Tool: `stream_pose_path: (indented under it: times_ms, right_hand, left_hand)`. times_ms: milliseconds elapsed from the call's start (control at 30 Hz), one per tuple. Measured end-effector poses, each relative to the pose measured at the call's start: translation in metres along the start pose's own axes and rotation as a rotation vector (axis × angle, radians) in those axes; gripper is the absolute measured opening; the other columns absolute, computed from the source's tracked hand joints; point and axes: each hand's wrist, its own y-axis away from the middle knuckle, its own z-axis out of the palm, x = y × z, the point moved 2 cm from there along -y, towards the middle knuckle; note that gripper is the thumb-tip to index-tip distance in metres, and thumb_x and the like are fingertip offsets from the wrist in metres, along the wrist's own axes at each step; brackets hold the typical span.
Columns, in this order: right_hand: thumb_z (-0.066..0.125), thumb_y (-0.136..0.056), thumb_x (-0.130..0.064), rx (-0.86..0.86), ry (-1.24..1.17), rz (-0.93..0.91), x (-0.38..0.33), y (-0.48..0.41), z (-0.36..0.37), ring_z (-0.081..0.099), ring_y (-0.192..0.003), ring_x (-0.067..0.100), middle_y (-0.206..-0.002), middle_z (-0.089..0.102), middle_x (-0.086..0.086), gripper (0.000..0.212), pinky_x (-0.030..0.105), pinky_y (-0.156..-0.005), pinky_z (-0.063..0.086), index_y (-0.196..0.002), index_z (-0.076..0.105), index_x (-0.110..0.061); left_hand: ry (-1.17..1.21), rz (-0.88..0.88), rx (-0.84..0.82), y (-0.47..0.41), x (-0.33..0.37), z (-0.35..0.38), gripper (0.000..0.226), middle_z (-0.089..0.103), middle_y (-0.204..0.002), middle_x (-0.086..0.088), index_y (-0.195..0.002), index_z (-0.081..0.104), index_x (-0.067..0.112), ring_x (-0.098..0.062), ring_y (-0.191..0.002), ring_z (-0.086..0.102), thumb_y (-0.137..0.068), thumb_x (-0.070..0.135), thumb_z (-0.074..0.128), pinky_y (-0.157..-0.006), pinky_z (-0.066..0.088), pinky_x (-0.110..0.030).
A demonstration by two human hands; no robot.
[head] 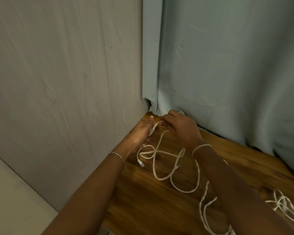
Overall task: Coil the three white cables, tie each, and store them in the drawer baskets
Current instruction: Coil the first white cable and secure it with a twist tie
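Observation:
A long white cable (161, 160) lies in loose loops on the wooden table (143, 200), its plug end (141, 164) lying near my left wrist. My left hand (139, 134) holds a few gathered turns of this cable at the table's far left corner. My right hand (180, 128) pinches the cable just beside it, and a strand of cable loops over that wrist. A second twisted white cable (203, 206) trails toward the near edge. A third tangled white cable (283, 204) lies at the far right. No drawer or basket is in view.
A grey wall (66, 82) borders the table on the left. A pale blue curtain (227, 65) hangs along the table's back edge. The table's near left edge (105, 224) drops off beside my left forearm.

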Motion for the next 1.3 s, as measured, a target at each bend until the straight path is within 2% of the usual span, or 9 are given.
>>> stream_pose_path:
  times_ms: [67, 200, 300, 433, 533, 800, 933, 1100, 1300]
  right_hand:
    - [0.034, -0.087, -0.038, -0.010, 0.104, -0.043, 0.001, 0.004, 0.004, 0.062, -0.066, 0.023, -0.089, 0.061, 0.005, 0.041, 0.025, -0.048, 0.035, -0.100, 0.067, -0.017]
    - [0.061, -0.081, -0.021, 0.009, 0.236, -0.104, 0.003, 0.016, 0.017, 0.060, -0.057, 0.022, -0.089, 0.059, 0.008, 0.025, 0.022, -0.045, 0.027, -0.105, 0.066, -0.016]
    - [0.048, -0.082, -0.023, 0.055, 0.223, -0.126, 0.001, 0.019, 0.024, 0.059, -0.054, 0.024, -0.090, 0.059, 0.009, 0.034, 0.024, -0.041, 0.034, -0.113, 0.063, -0.017]
    - [0.069, -0.080, -0.026, -0.011, 0.123, -0.042, 0.003, 0.014, 0.030, 0.064, -0.057, 0.026, -0.090, 0.066, 0.008, 0.044, 0.025, -0.044, 0.040, -0.122, 0.060, -0.021]
    - [0.049, -0.092, -0.041, -0.061, -0.042, 0.100, 0.006, 0.011, 0.038, 0.066, -0.080, 0.021, -0.099, 0.067, 0.001, 0.039, 0.029, -0.063, 0.048, -0.129, 0.051, -0.029]
    - [0.048, -0.099, -0.025, -0.189, -0.292, 0.406, 0.013, 0.034, 0.053, 0.061, -0.101, 0.021, -0.105, 0.063, 0.006, 0.027, 0.030, -0.086, 0.042, -0.119, 0.055, -0.009]
    - [0.047, -0.099, -0.017, -0.350, -0.305, 0.376, 0.011, 0.057, 0.062, 0.062, -0.103, 0.019, -0.112, 0.066, 0.006, 0.030, 0.022, -0.086, 0.041, -0.128, 0.054, -0.014]
    - [0.037, -0.103, -0.028, -0.512, -0.070, 0.276, -0.015, 0.066, 0.062, 0.058, -0.114, 0.026, -0.126, 0.059, 0.009, 0.041, 0.034, -0.095, 0.043, -0.144, 0.038, -0.023]
    - [0.037, -0.102, -0.031, -0.547, 0.024, 0.171, -0.036, 0.061, 0.045, 0.060, -0.109, 0.029, -0.123, 0.061, 0.010, 0.035, 0.038, -0.090, 0.048, -0.135, 0.044, -0.022]
  left_hand:
    - [0.200, -0.052, -0.096, 0.002, 0.001, 0.000, 0.055, 0.037, -0.039, 0.004, -0.082, 0.053, 0.004, -0.005, -0.031, 0.027, -0.101, 0.050, 0.029, -0.035, 0.022, -0.016]
    - [0.321, -0.184, -0.308, 0.006, -0.003, -0.005, 0.057, 0.028, -0.037, 0.004, -0.072, 0.055, 0.006, -0.004, -0.030, 0.022, -0.099, 0.051, 0.031, -0.034, 0.020, -0.016]
    - [0.331, -0.250, -0.404, 0.011, -0.001, -0.010, 0.053, 0.027, -0.035, 0.006, -0.070, 0.058, 0.008, -0.004, -0.029, 0.023, -0.095, 0.050, 0.038, -0.034, 0.021, -0.017]
    - [0.334, -0.292, -0.486, 0.015, -0.001, -0.008, 0.057, 0.028, -0.035, 0.005, -0.065, 0.062, 0.008, -0.003, -0.028, 0.023, -0.090, 0.053, 0.039, -0.035, 0.018, -0.017]
    - [0.483, -0.246, -0.428, 0.015, 0.002, 0.002, 0.050, 0.027, -0.034, 0.005, -0.065, 0.057, 0.009, -0.004, -0.027, 0.022, -0.090, 0.050, 0.041, -0.039, 0.012, -0.020]
    - [0.877, -0.114, -0.061, 0.006, 0.004, -0.002, 0.049, 0.028, -0.033, 0.005, -0.067, 0.045, 0.011, -0.005, -0.025, 0.023, -0.104, 0.040, 0.028, -0.034, 0.016, -0.018]
    - [1.055, -0.007, 0.059, -0.006, 0.010, -0.019, 0.049, 0.030, -0.036, 0.005, -0.070, 0.046, 0.013, -0.005, -0.027, 0.024, -0.104, 0.042, 0.027, -0.036, 0.020, -0.018]
    - [1.017, 0.004, 0.116, -0.012, 0.015, -0.006, 0.045, 0.034, -0.043, 0.005, -0.073, 0.047, 0.015, -0.007, -0.035, 0.029, -0.104, 0.042, 0.029, -0.043, 0.028, -0.019]
    - [0.903, 0.004, 0.193, -0.022, 0.019, 0.006, 0.036, 0.049, -0.052, 0.001, -0.078, 0.048, 0.015, -0.011, -0.045, 0.045, -0.104, 0.036, 0.033, -0.050, 0.040, -0.021]
